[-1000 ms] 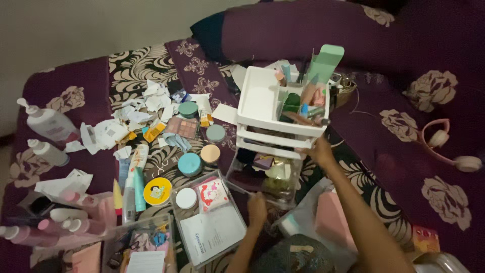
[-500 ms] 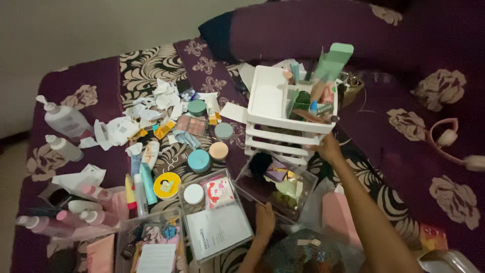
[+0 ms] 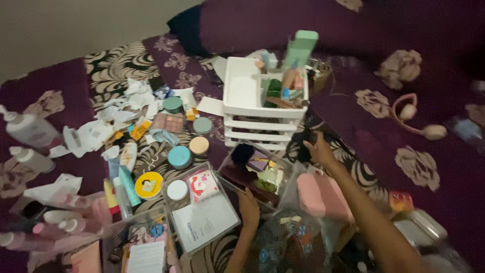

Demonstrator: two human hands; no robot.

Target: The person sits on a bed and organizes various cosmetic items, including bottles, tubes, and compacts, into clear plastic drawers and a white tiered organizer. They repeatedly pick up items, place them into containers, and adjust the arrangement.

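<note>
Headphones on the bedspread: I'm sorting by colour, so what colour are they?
Pink headphones, head view.

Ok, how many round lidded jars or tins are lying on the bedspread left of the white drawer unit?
6 that I can see: two green, one peach, one light blue, one yellow, and one white in a clear tray. Paper scraps may hide more.

Motion blur smears the right hand (image 3: pixel 319 151).

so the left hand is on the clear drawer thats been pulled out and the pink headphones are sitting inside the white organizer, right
Not quite. The pink headphones are not inside the white organizer; they lie apart from it on the purple bedspread, off to its right, as the head view shows. The rest holds: the left hand rests on the near edge of the pulled-out clear drawer.
</note>
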